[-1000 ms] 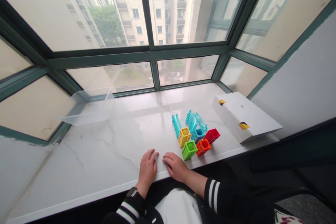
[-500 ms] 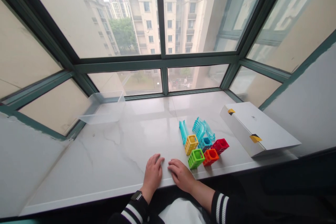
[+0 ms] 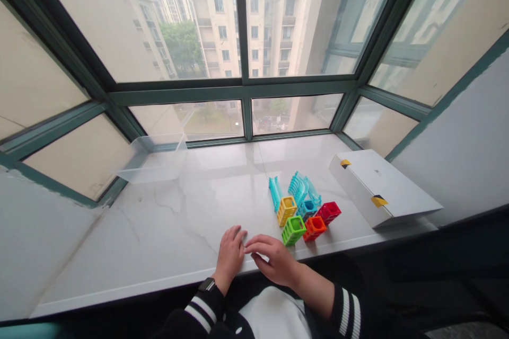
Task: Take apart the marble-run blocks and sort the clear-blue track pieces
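Note:
My left hand (image 3: pixel 230 255) rests on the pale marbled sill with its fingers loosely stretched and nothing in it. Beside it, my right hand (image 3: pixel 276 260) is open and empty, thumb and forefinger apart, its fingertips close to or touching the left hand. Just beyond the right hand stand hollow toy blocks: green (image 3: pixel 294 231), yellow (image 3: pixel 287 211), orange (image 3: pixel 314 228), blue (image 3: pixel 306 209) and red (image 3: pixel 329 213). Behind them lie translucent blue track pieces: a straight one (image 3: pixel 274 194), a curved one (image 3: pixel 298 186) and another (image 3: pixel 314 193) at its right.
A clear plastic bin (image 3: pixel 153 161) sits at the far left of the sill (image 3: pixel 191 212). On the right lies a white box (image 3: pixel 387 185) with yellow-and-black tabs. Green-framed windows (image 3: pixel 246 87) enclose the back and sides.
My right hand has shifted left towards my left hand, lifting slightly, with its thumb and fingers spreading. My left hand, the blocks and the track pieces have stayed in place.

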`<state>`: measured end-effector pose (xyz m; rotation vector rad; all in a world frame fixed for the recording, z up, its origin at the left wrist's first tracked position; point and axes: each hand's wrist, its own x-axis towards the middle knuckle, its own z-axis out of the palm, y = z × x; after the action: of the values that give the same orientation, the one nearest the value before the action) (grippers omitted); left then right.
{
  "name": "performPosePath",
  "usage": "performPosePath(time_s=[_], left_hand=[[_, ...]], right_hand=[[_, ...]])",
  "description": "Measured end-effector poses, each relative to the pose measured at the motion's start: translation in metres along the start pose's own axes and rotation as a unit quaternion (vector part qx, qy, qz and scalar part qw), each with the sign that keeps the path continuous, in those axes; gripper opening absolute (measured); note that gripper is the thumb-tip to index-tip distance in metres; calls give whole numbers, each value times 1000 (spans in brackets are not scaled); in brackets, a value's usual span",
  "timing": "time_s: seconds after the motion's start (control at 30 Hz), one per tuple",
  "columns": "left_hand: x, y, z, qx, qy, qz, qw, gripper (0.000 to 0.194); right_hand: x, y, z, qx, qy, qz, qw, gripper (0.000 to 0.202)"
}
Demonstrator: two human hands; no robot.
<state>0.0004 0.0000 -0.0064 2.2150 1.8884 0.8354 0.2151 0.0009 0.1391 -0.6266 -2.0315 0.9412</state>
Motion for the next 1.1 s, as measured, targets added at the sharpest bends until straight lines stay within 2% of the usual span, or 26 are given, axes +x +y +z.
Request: performPosePath(time_s=[0.1, 0.17, 0.27, 0.3, 0.37, 0.47, 0.6, 0.8, 1.1], left_hand=[[0, 1, -1, -3, -2, 5, 1000, 43], [1, 2, -2, -5, -1, 9, 1000, 44], [1, 3, -4, -4, -2, 12, 1000, 43], [1, 3, -4, -3, -3, 13, 1000, 43], [1, 4, -4, -1, -6, 15, 1000, 42], [1, 5, -5, -1, -4, 14, 1000, 42], [1, 6, -6, -4, -1, 12, 1000, 43], [1, 6, -6, -4, -7, 14, 1000, 43], [0, 7, -7, -11, -10, 13, 1000, 44]], right_hand=[[14, -41, -35, -61, 67, -91, 992, 37], [17, -53, -62, -114, 111, -109, 981, 40], [11, -49, -97, -199, 190, -95, 957, 35], [8, -45, -106, -225, 195, -81, 951, 32], [-1, -34, -118, -272, 156, -28, 949, 27], [-13, -21, -125, -323, 78, 32, 943, 17], [-24, -9, -125, -365, 22, 62, 929, 15], [-31, 3, -127, -380, -14, 81, 921, 42], [-28, 11, -124, -379, -46, 84, 920, 56]])
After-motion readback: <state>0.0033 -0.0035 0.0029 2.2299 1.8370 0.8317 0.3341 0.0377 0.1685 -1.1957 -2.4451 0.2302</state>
